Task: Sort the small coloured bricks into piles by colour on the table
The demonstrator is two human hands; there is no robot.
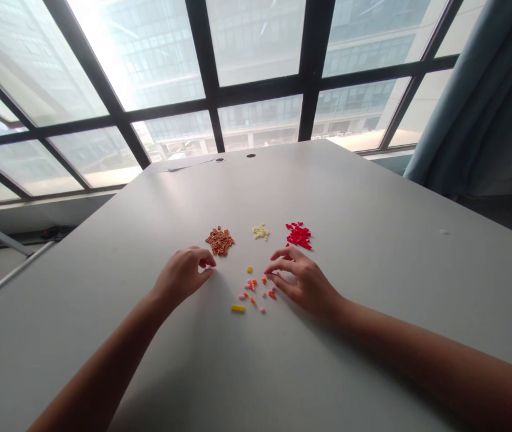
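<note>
Curled fingers of the left hand (183, 277) hide any hold, and the scattered pieces (251, 285) are too small to identify.

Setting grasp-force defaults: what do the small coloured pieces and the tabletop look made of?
Small pieces, in the orange pile, pale yellow pile, red pile and loose scatter: probably hard moulded plastic, from saturated uniform colour and blocky shapes; too small to judge gloss. Tabletop: smooth light-grey laminate or coated board, matte with soft window sheen; core not visible.
</note>
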